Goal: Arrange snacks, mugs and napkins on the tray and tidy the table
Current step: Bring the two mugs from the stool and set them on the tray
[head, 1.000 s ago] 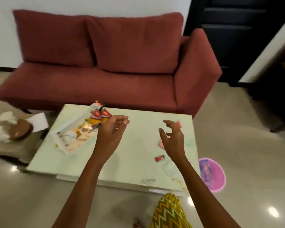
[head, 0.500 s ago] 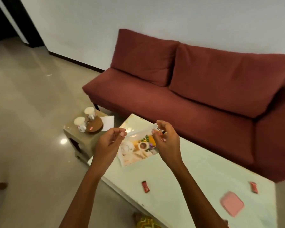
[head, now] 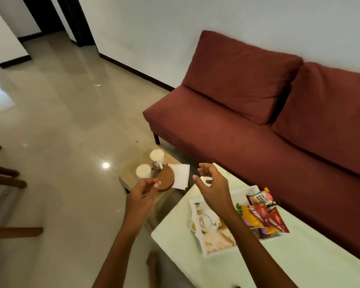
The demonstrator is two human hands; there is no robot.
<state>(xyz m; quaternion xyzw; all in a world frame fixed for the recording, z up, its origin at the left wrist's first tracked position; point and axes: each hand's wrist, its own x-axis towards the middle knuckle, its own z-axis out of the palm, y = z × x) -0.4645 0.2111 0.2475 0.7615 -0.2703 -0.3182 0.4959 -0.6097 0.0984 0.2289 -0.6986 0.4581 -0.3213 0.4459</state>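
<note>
tray (head: 215, 243) and snack packets (head: 263, 215) on the counter, mugs set apart

tray: white and rectangular, with a printed picture on its floor. it lies on the pale counter (head: 303, 258), near that counter's left end. snack packets: red, yellow and white, bunched and overlapping at the tray's right end. mugs (head: 157, 159): two, white, standing side by side on a lower side counter (head: 131, 173) to the left, off the tray. just beside them lie a round brown disc (head: 166, 180) and a white napkin (head: 181, 175), the disc covering the napkin's near edge. left grip (head: 142, 193): raised in front of the disc, fingers curled toward the thumb; whether it pinches anything cannot be told. right grip (head: 213, 189): raised over the tray's left end, fingers apart and loosely curled, holding nothing. red sofa (head: 258, 125): behind both counters.
</note>
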